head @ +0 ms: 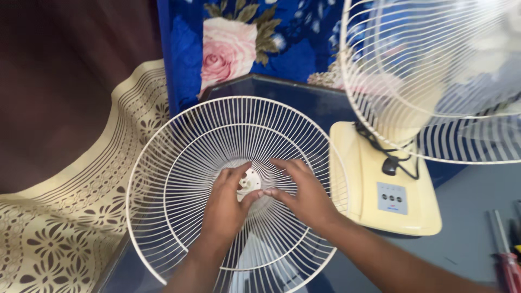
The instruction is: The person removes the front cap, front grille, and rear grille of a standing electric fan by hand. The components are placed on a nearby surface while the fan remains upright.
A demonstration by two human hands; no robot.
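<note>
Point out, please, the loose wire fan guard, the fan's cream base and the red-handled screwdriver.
Wire fan guard point(179, 141): head view, on its upper-left ribs.
Cream base point(353, 184): head view, on its bare left part.
Red-handled screwdriver point(509, 266): head view, on the red handle.

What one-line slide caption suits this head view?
Both hands, left hand and right hand, grip a small white hub piece inside a wire fan guard.

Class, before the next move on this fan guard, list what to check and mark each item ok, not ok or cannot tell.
1. Both hands on hub: left hand and right hand meet at the white centre piece - ok.
2. Wire guard lying flat on the table - ok.
3. Centre piece tight or loose - cannot tell.
4. Fan base apart from the guard - cannot tell.
5. Screwdriver at hand - ok.
</note>
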